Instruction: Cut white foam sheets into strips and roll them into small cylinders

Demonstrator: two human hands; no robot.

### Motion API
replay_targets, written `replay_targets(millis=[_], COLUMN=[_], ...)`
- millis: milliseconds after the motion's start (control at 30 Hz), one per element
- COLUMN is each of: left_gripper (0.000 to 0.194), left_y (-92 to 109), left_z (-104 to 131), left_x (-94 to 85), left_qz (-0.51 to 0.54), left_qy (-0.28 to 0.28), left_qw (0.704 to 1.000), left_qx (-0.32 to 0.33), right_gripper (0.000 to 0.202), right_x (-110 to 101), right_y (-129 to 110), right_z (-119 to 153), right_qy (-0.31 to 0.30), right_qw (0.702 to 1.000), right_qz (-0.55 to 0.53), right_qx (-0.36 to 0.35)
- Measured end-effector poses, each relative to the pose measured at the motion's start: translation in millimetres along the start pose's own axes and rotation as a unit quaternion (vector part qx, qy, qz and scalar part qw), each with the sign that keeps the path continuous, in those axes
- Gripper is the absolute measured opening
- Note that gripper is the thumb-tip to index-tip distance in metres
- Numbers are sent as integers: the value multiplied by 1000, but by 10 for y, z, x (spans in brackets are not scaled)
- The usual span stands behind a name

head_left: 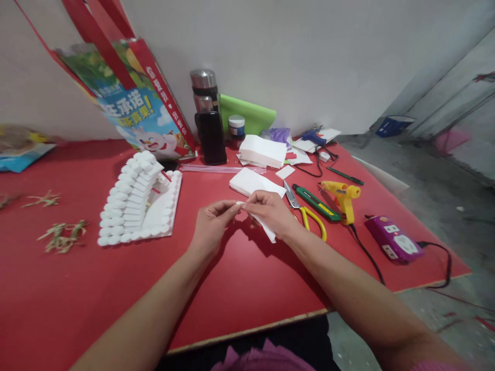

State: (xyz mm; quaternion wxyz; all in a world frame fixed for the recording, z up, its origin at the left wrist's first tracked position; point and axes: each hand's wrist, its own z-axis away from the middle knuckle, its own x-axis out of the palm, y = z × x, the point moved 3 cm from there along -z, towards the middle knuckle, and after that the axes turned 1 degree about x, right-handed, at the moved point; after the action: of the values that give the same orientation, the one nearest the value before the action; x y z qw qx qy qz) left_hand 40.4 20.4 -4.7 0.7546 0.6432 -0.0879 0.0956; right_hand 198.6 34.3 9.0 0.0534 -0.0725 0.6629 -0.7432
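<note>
Both hands meet above the red table [247, 293], pinching a white folded strip of paper or tissue [266, 229]. My left hand [212, 224] is closed, its thumb and forefinger on the strip's upper end. My right hand [273, 208] is closed round the same strip, and the loose end hangs below its fingers. Just behind the hands lies a stack of white tissue sheets [253, 182]. Scissors with yellow handles [319, 221] rest close to my right wrist, partly hidden by it. On the left is a white model [139, 201] with rows of rounded white pieces.
A green utility knife [317, 202], a yellow glue gun [344, 196] and a purple power socket [394, 239] lie at right, with trailing cords. Along the back stand a shopping bag [135, 111], a phone [211, 138] and a thermos [203, 82]. Straw figures [64, 236] lie far left.
</note>
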Motion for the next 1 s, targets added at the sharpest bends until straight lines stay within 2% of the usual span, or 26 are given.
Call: replay_targets(millis=[67, 167, 233, 267, 333, 400, 467, 567, 700, 800, 900, 1000], left_gripper=[32, 34, 33, 33, 32, 31, 30, 31, 29, 27, 26, 26], left_y=[-27, -49, -55, -55, -49, -36, -20, 5, 63, 97, 99, 89], left_z=[9, 1, -16, -24, -38, -45, -44, -36, -25, -18, -6, 7], left_x=[12, 5, -13, -23, -38, -36, -26, -17, -13, 2, 28, 46], left_qz=[5, 11, 15, 16, 19, 30, 40, 31, -25, -43, -34, -32], left_qy=[14, 23, 23, 22, 13, -5, -18, -16, -15, -25, -28, -14], left_qw=[1000, 999, 999, 999, 999, 999, 999, 999, 999, 998, 999, 999], left_qx=[-23, -34, -37, -37, -32, -22, -13, -4, 30, 43, 29, 16], right_gripper=[21, 15, 16, 16, 18, 21, 27, 29, 18, 19, 27, 27], right_x=[-2, 17, 25, 21, 3, 3, 20, 19, -2, 2, 16, 27], right_y=[-30, -62, -67, -67, -51, -15, 7, 11, 31, 48, 69, 79], right_z=[18, 54, 67, 65, 43, 17, 7, -2, -7, -8, -13, -21], right_qy=[30, 34, 24, 19, -3, -54, -102, -108, -82, -82, -72, -39], right_qw=[991, 946, 924, 926, 958, 993, 990, 968, 962, 965, 976, 993], right_qz=[105, 272, 326, 324, 253, 103, -55, -170, -194, -186, -159, -92], right_qx=[-73, -171, -199, -194, -133, -21, 80, 148, 175, 169, 133, 64])
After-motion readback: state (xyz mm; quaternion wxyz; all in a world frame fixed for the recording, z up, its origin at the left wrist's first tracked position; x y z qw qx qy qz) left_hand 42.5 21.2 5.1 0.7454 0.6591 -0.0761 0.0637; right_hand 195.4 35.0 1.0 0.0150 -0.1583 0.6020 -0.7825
